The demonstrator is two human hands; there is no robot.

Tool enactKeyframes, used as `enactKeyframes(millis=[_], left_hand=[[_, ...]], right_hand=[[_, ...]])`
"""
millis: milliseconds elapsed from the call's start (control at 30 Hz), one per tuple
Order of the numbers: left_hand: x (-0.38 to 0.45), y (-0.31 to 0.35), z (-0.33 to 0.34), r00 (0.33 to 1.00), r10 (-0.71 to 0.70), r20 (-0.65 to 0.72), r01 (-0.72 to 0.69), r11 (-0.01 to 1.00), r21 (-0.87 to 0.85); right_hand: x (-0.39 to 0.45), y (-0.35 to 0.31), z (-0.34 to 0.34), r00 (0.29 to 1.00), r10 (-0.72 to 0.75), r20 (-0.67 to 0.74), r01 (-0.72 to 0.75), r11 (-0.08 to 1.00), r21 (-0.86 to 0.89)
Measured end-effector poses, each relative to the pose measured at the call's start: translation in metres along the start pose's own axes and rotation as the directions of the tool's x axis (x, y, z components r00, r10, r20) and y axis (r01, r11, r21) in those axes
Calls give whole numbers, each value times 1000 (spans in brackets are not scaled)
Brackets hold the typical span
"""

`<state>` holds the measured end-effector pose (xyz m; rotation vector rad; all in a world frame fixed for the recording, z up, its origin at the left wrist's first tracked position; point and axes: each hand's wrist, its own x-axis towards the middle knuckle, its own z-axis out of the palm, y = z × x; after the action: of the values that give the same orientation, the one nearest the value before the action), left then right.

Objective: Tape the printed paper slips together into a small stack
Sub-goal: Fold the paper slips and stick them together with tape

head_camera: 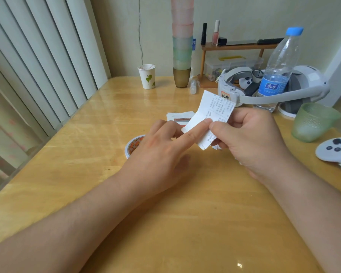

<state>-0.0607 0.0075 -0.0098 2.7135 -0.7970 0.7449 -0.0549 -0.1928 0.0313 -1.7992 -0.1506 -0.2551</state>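
Observation:
A white printed paper slip is held up above the table's middle, curling away from me. My right hand pinches it at its lower half between thumb and curled fingers. My left hand has its index finger stretched out, its tip pressing on the slip next to my right thumb. Another printed slip with a red band lies flat on the wooden table just behind my left hand. A tape roll with an orange pattern lies under my left hand, mostly hidden.
A white headset and a water bottle stand behind the slip. A green glass and a white controller sit at the right. A paper cup and a tall cup stack are at the back.

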Motion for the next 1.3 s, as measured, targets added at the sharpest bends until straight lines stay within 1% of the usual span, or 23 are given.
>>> enactKeyframes(millis=[67,200,400,467,567,667,733,800,900,1000,1133,1300], left_hand=[[1,3,-3,999,-4,-43,7,998,63],[1,10,-5,996,3,-93,7,994,110],[2,12,-1,991,29,-128,-21,997,69],[1,11,0,991,33,-133,-26,998,51],[1,10,3,992,5,-124,-8,1000,-21],[-1,9,2,1000,-4,-31,0,991,-136],[-3,10,-1,1000,-3,24,9,970,-241],[-5,11,-4,999,6,46,10,938,-347],[-7,17,-3,996,43,75,-3,881,-474],[-8,21,0,992,61,112,11,835,-551],[-8,21,1,990,58,127,24,824,-566],[-9,22,2,992,39,124,39,817,-576]], right_hand=[[1,2,0,1000,9,-5,-9,999,-42],[2,4,0,1000,18,-10,-19,996,-88],[3,7,1,998,39,-50,-43,997,-72],[3,6,2,997,55,-48,-55,999,0],[3,2,5,994,109,7,-108,966,237],[1,-2,6,983,163,88,-185,881,436],[0,-3,7,973,183,140,-229,818,528],[-2,-6,7,960,194,201,-277,753,597],[-4,-9,8,944,199,263,-326,694,642],[-3,-8,9,934,226,278,-357,660,661],[-2,-5,12,912,264,313,-409,622,667],[-2,-4,11,862,291,415,-505,565,652]])
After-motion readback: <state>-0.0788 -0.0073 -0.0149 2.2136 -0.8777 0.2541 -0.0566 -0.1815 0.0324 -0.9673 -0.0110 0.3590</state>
